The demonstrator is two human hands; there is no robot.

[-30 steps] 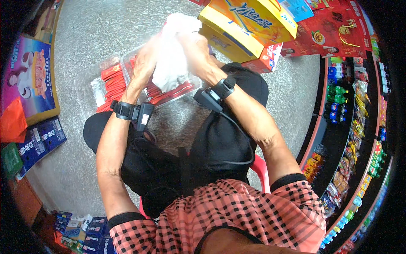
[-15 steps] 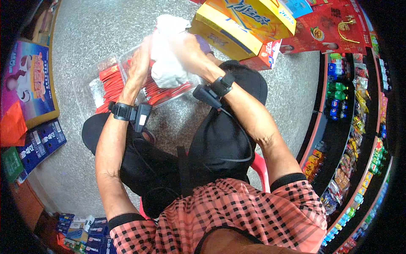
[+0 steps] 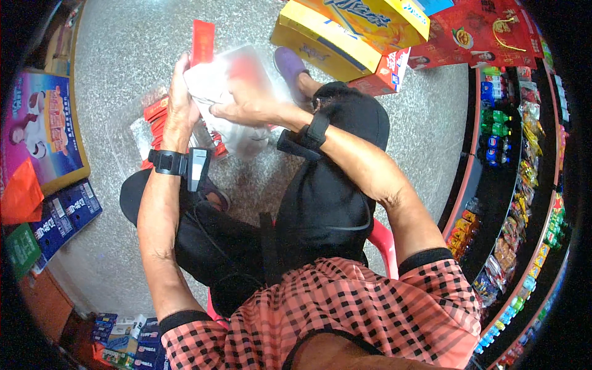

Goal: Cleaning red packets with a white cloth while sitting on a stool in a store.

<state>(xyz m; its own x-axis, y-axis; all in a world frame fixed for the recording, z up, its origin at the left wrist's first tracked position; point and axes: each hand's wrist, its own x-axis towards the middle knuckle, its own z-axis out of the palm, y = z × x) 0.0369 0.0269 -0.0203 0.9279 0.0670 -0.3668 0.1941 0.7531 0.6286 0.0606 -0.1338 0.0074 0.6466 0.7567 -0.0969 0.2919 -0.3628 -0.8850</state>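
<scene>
In front of my knees, a whitish translucent plastic bag [image 3: 213, 80] is spread between my two hands. My left hand [image 3: 180, 102] is closed on the bag's left edge. A flat red packet [image 3: 202, 42] sticks up past those fingertips; whether the fingers hold it too I cannot tell. My right hand [image 3: 246, 106] grips the bag from the right, its thumb side pointing left, some fingers blurred behind the film. A red patch shows through the plastic above that hand. Below and left, red packets [image 3: 157, 117] lie in a clear plastic container [image 3: 126, 148], partly hidden by my left arm.
Yellow cartons [image 3: 324, 52] and a red and white box [image 3: 385, 73] stand beyond my right knee. Red gift bags [image 3: 475, 37] are farther right. Shelves of bottles and snacks [image 3: 493, 148] curve along the right side. A framed poster [image 3: 52, 123] leans at left.
The crumpled white bag is now spread out and lower, uncovering my purple shoe. A red packet has appeared above my left hand. My right hand has moved left and down.
</scene>
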